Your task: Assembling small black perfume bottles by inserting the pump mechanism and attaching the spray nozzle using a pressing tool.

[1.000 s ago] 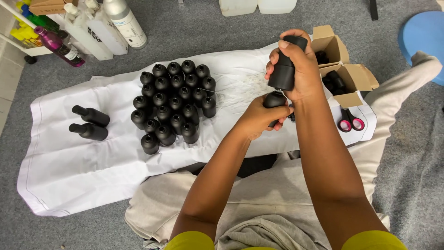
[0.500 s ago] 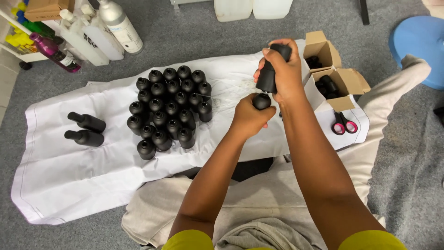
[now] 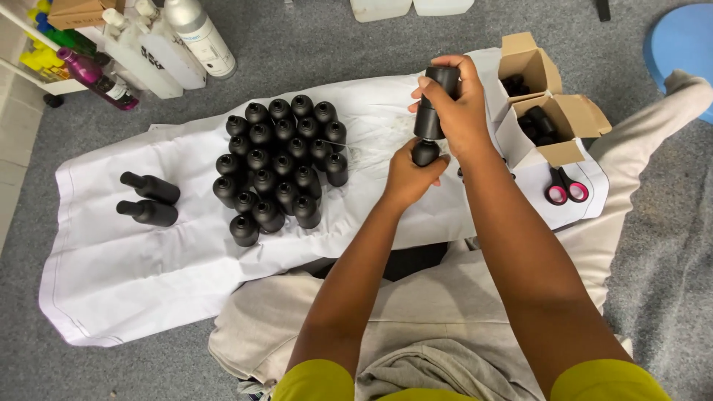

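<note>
Hands meet above the white cloth (image 3: 134, 275), both busy with one black bottle (image 3: 431, 111). The right hand (image 3: 464, 111) wraps the bottle's body, fingers curled tight around it, and holds it tilted, its long axis running from the upper end near the fingertips down and a little left toward the lower end. The left hand (image 3: 408, 174) sits just below, closed around the cap (image 3: 425, 153), a small rounded black piece at that lower end, touching the bottle or just about on it; whether it is threaded on cannot be told. So the bottle lies directly between the two hands, the right above and gripping the body, the left below at the end.

Left of the hands, well apart, a cluster of upright black bottles (image 3: 278, 160) stands on the cloth, and farther left two bottles (image 3: 148, 200) lie on their sides. Right of the hands sit open cardboard boxes (image 3: 553, 119) with dark parts inside, and pink-handled scissors (image 3: 564, 189) just beside them.
</note>
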